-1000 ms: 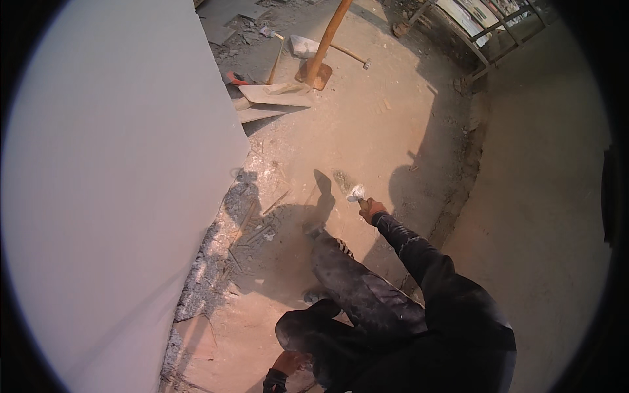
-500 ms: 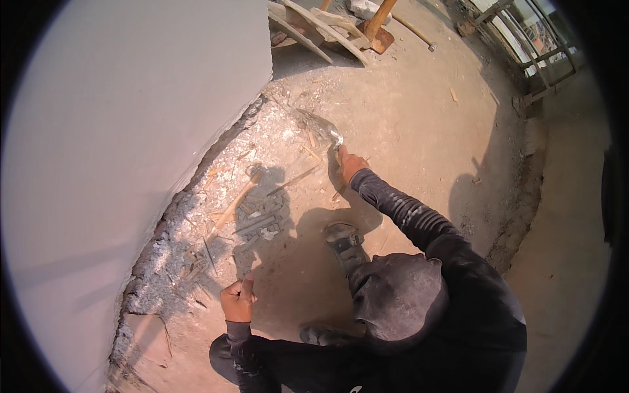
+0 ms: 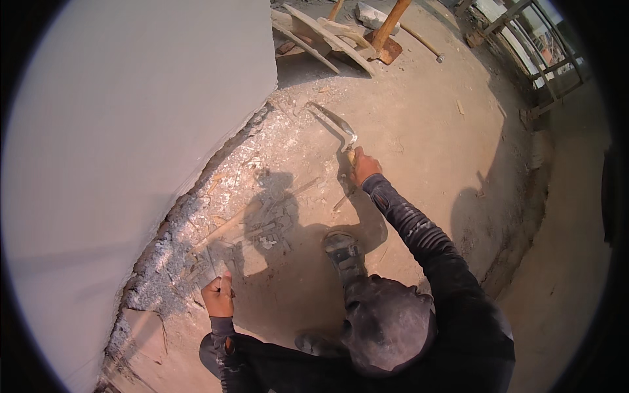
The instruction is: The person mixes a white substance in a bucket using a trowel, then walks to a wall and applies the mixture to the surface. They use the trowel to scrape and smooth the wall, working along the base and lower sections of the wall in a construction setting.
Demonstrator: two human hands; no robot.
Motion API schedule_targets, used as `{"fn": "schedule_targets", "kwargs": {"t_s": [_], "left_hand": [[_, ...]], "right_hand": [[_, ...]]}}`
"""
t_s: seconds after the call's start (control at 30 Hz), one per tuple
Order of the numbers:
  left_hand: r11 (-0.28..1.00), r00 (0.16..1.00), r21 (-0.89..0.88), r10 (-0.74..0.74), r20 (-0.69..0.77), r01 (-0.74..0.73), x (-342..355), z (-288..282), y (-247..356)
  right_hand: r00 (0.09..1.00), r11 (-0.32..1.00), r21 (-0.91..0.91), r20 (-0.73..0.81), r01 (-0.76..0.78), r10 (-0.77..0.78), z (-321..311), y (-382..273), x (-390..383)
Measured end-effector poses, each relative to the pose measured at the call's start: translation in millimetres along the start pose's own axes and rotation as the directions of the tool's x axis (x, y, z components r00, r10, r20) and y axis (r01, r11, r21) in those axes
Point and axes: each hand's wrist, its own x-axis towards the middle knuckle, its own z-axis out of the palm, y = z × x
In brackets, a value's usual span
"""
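My right hand (image 3: 365, 166) is closed round the wooden handle of a trowel (image 3: 335, 122). Its metal blade points up and left, and its shadow falls just beside it on the dusty floor. Further left and nearer, my left hand (image 3: 218, 296) is closed in a pinch with the thumb up; a small pale bit shows at the fingertips, too small to name. Beyond that hand lies a patch of rubble and wood splinters (image 3: 265, 229), partly in shadow. A longer wooden stick (image 3: 219, 233) rests among it.
A pale wall panel (image 3: 144, 118) with a broken lower edge runs along the left. At the back lean boards (image 3: 327, 39), beside a wooden-handled tool with a rusty head (image 3: 386, 50) and a hammer (image 3: 422, 40). A metal frame (image 3: 550, 59) stands far right. My shoe (image 3: 344, 252) is near the rubble.
The trowel blade, blurred before, now shows sharply above its shadow. My left hand has shifted left. The stick and some debris lie nearer and further left.
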Motion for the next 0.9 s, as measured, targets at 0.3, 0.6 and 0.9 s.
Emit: {"fn": "schedule_targets", "kwargs": {"t_s": [0.3, 0.6, 0.9], "left_hand": [[0.997, 0.999, 0.082, 0.014, -0.039, -0.011, -12.4, -9.7, 6.8], [0.989, 0.994, 0.106, 0.103, 0.025, -0.105, -4.1, 14.0, 29.0], [0.986, 0.99, 0.094, 0.141, -0.007, -0.14, -11.5, 1.5, 19.8]], "right_hand": [[0.989, 0.99, -0.043, 0.06, 0.137, -0.134, 32.2, -77.5, 30.1], [0.807, 0.902, 0.155, 0.406, 0.402, -0.429, 65.4, -134.1, -111.8], [0.937, 0.956, 0.035, 0.191, 0.29, -0.291, 51.6, -161.6, -58.9]]}}
